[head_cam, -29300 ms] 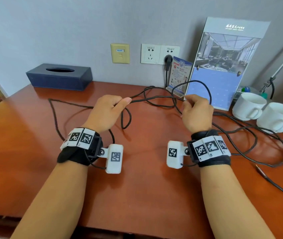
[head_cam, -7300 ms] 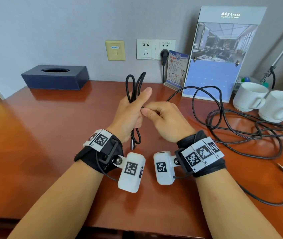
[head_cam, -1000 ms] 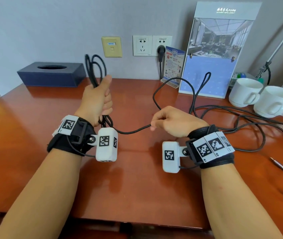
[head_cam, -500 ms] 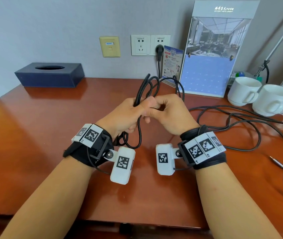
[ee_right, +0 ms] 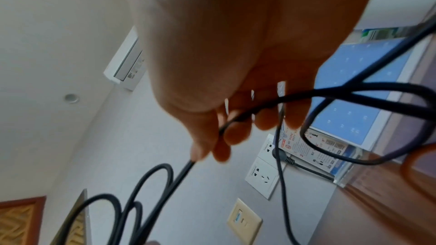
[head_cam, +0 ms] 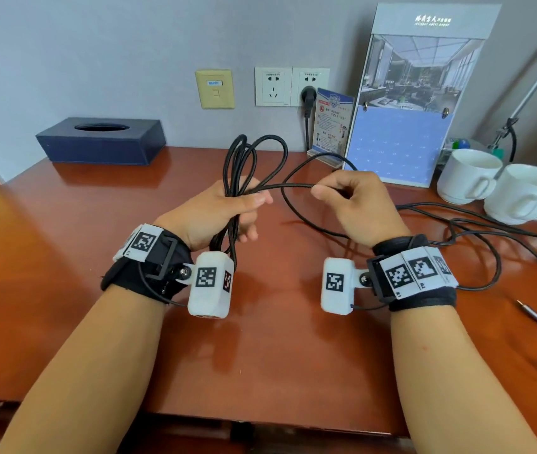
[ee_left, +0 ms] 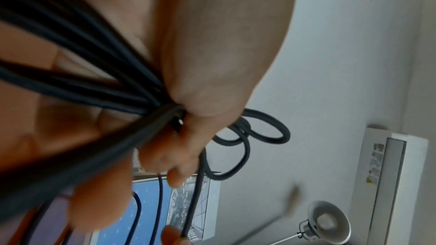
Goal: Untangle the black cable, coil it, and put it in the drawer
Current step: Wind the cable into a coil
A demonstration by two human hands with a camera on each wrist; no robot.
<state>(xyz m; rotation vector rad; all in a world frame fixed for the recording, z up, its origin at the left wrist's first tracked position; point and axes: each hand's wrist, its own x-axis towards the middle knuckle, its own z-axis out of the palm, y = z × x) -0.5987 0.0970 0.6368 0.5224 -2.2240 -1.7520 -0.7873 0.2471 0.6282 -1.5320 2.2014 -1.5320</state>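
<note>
Over the middle of the wooden desk (head_cam: 64, 273), my left hand (head_cam: 250, 214) grips a bunch of loops of the black cable (head_cam: 244, 158). The loops stand up above the fist and hang below it. One strand runs right from the fist to my right hand (head_cam: 321, 191), which pinches it between thumb and forefinger. The rest of the cable trails loose over the desk on the right. The left wrist view shows several cable strands (ee_left: 106, 74) gathered under my left hand's thumb (ee_left: 207, 85). The right wrist view shows my right hand (ee_right: 207, 148) pinching the cable (ee_right: 184, 170). No drawer is in view.
A navy tissue box (head_cam: 100, 140) stands at the back left. A calendar stand (head_cam: 401, 142), a small sign (head_cam: 332, 132) and two white cups (head_cam: 522, 194) line the back right. A black plug (head_cam: 308, 93) sits in the wall socket. A metal jack tip (head_cam: 529, 314) lies at the right.
My hands were together at the centre half a second ago. They have moved apart, and a short stretch of cable now spans between them.
</note>
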